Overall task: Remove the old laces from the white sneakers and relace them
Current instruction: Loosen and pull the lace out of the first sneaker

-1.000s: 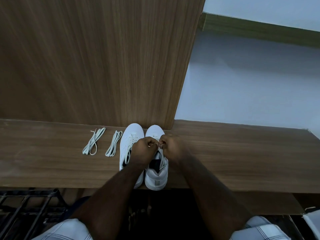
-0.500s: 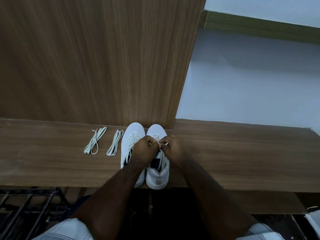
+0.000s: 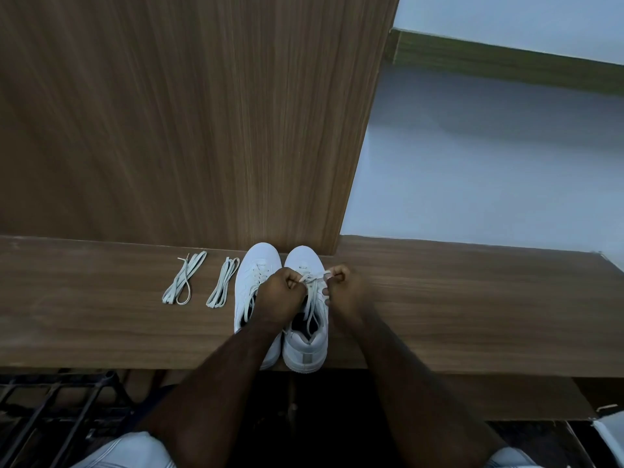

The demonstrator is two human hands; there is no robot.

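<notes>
Wood-grain bench (image 3: 472, 309) runs the full width, with a tall wooden panel (image 3: 189, 116) rising from its back edge and a pale wall (image 3: 489, 170) to the right. Toward the left, near the back edge, lie two folded bundles of laces: the first bundle (image 3: 184, 282), then the second bundle (image 3: 223, 282) just beside the left sneaker (image 3: 258, 265). Both white sneakers stand side by side, toes at the back edge, heels at the front edge. The left hand (image 3: 278, 298) is curled, pinching one end of the lace (image 3: 312, 285) over the right sneaker (image 3: 305, 346). The right hand (image 3: 344, 292) is curled, pinching the other end. Below the bench at far left is a black metal rack (image 3: 57, 400).
</notes>
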